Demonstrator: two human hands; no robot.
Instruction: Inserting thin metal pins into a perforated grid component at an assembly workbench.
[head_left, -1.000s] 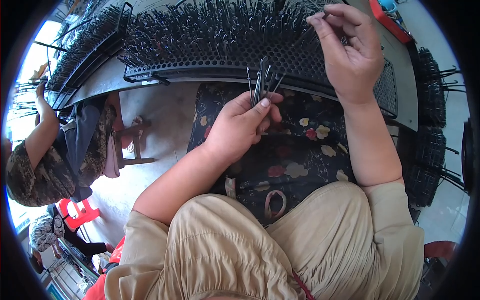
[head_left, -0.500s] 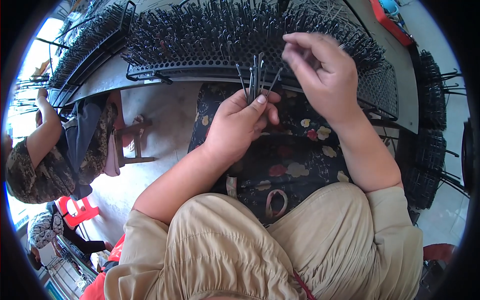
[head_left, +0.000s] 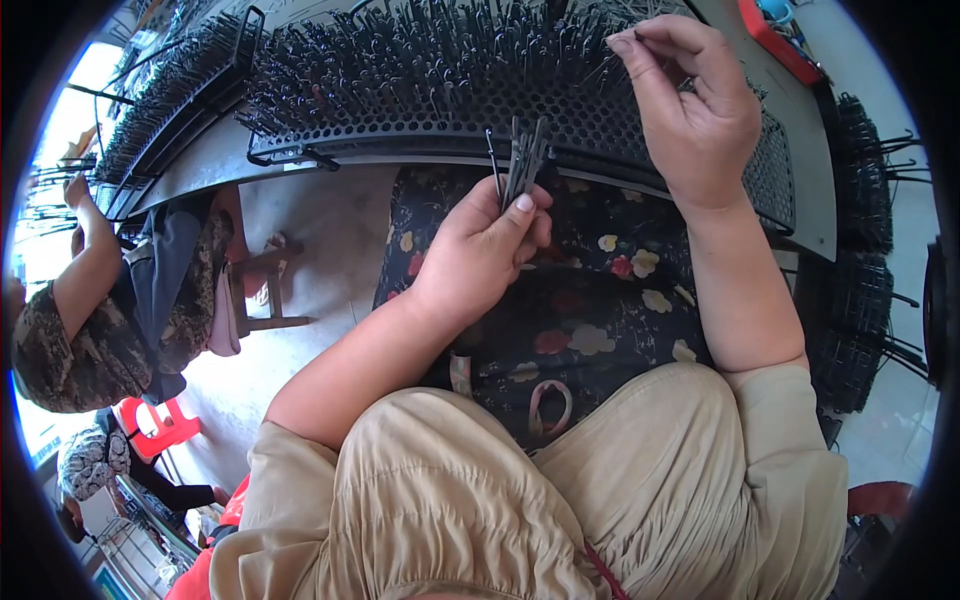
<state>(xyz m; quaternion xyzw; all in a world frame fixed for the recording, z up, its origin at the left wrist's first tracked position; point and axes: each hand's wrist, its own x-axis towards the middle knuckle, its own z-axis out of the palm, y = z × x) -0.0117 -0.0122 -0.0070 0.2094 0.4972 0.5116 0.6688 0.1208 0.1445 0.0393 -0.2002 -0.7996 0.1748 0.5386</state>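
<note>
My left hand [head_left: 490, 235] is closed around a bundle of thin dark metal rods [head_left: 524, 150], held upright over my lap near the table edge. One rod stands slightly apart from the bundle on its left. Farther right and higher, my right hand [head_left: 700, 115] is raised over the back right part of a black perforated rack [head_left: 420, 130]. Thumb and forefinger pinch there at a thin dark rod, of which only a small piece shows. Many similar rods with hooked tops [head_left: 400, 60] stand packed in the rack's holes.
A dark flowered cloth [head_left: 590, 320] covers my lap, with a roll of tape [head_left: 550, 408] on it. To the left is a second filled rack [head_left: 180, 110], where another person [head_left: 100, 300] sits. Black racks [head_left: 855, 330] stand at the right, below a red tray [head_left: 780, 45].
My right hand has moved up and to the right, away from the bundle, and its fingertips have come together. The rods in my left hand now sit closer together.
</note>
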